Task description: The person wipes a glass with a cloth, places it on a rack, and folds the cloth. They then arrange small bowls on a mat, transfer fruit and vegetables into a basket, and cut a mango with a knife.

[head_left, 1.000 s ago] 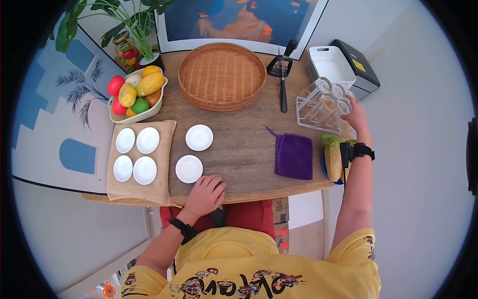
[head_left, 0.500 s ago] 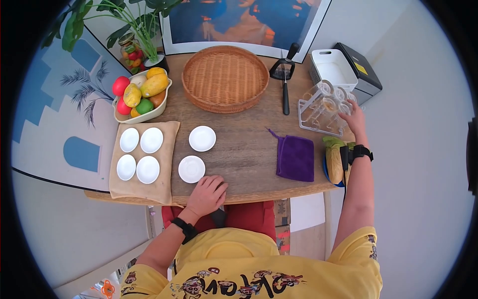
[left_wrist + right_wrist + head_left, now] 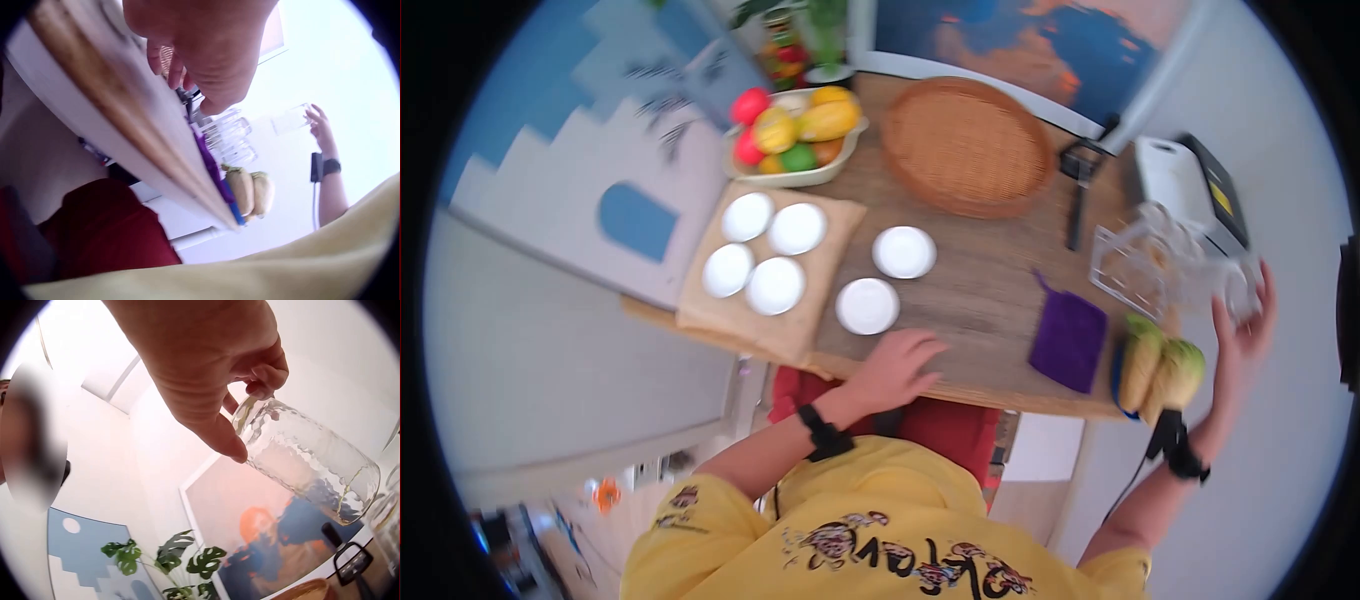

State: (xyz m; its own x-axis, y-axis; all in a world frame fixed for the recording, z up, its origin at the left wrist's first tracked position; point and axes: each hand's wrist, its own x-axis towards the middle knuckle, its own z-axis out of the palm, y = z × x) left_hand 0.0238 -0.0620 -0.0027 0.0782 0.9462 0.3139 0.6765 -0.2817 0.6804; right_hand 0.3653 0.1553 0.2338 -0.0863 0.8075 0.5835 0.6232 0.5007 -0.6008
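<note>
My right hand [image 3: 1248, 325] grips a clear, textured drinking glass [image 3: 306, 459] by one end, thumb on one side and fingers on the other. The glass is tilted and raised beside the rack in the left wrist view. A white wire rack [image 3: 1128, 275] with other clear glasses [image 3: 1157, 245] stands left of it. By the table's front edge, my left hand [image 3: 893, 370] lies with loosely bent fingers and holds nothing. Nearest to it is a small white dish [image 3: 867, 306], with a second white dish [image 3: 904, 252] behind.
Several white dishes [image 3: 776, 286] sit on a tan cloth [image 3: 830, 235] at left. A fruit basket [image 3: 805, 178], round wicker tray [image 3: 970, 150] and black-handled tool [image 3: 1077, 215] stand farther back. At right are a purple cloth [image 3: 1068, 342], produce [image 3: 1175, 380] and a white bin [image 3: 1172, 180].
My right hand has lifted a glass out of the rack and moved it right. The head view has turned, shifting the table in frame. My left hand stays at the front edge.
</note>
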